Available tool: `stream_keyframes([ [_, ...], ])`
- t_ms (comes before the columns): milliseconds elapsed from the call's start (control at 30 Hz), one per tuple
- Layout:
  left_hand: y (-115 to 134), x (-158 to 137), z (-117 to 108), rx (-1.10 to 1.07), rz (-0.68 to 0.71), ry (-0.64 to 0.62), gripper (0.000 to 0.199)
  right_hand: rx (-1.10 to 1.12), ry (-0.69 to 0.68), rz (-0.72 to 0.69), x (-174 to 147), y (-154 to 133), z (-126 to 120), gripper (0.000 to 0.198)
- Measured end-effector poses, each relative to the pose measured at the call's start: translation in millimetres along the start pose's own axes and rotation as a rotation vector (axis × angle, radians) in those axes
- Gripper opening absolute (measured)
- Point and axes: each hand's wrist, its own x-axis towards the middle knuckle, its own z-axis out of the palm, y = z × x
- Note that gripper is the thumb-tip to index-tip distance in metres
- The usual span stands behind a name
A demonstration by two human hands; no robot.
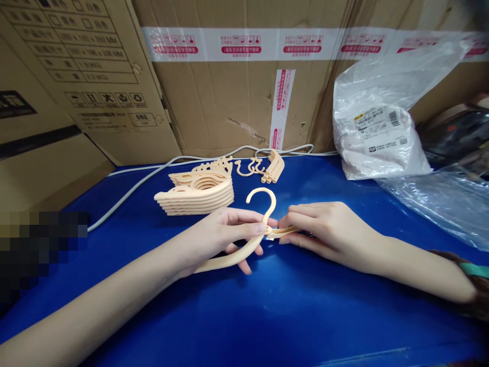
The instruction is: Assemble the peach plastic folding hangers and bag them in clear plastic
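Observation:
A beige plastic clothes hanger [229,259] with a curved hook is held between both hands above the blue surface. My left hand [225,232] grips it near the base of the hook, the thumb pressed on top and one arm of the hanger passing under the palm. My right hand [324,229] pinches the other arm of the hanger, a narrower piece that meets the hook's base; its far end is hidden behind the fingers. Behind my left hand lies a stack of beige hangers [196,196]. Farther back are loose beige hooks [246,168] and a small bundle of curved hanger arms [273,167].
Cardboard boxes [229,102] stand along the back and left of the blue table [267,316]. A white cable [133,196] runs along the rear edge. At the right, a white plastic package [382,137] stands beside a clear plastic sheet [439,201].

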Motion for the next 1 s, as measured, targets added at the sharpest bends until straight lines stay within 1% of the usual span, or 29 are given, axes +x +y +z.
stream_keyframes([
  [200,1.7,-1.6,1.7,0.017,0.073,0.018,0.024,0.023,0.006,-0.011,0.4,-1.0,-1.2,0.03],
  [433,1.7,-2.5,4.9,0.118,0.106,0.066,0.03,0.025,-0.004,-0.001,0.2,-0.1,-0.5,0.029],
  [567,1.3,-1.5,5.8,0.168,0.143,0.072,0.032,0.039,-0.009,0.008,-0.9,-0.2,-0.4,0.029],
  [1000,4.0,-1.3,8.1,0.246,0.151,0.094,0.029,0.099,-0.062,0.046,-0.4,-0.6,-0.9,0.029],
])
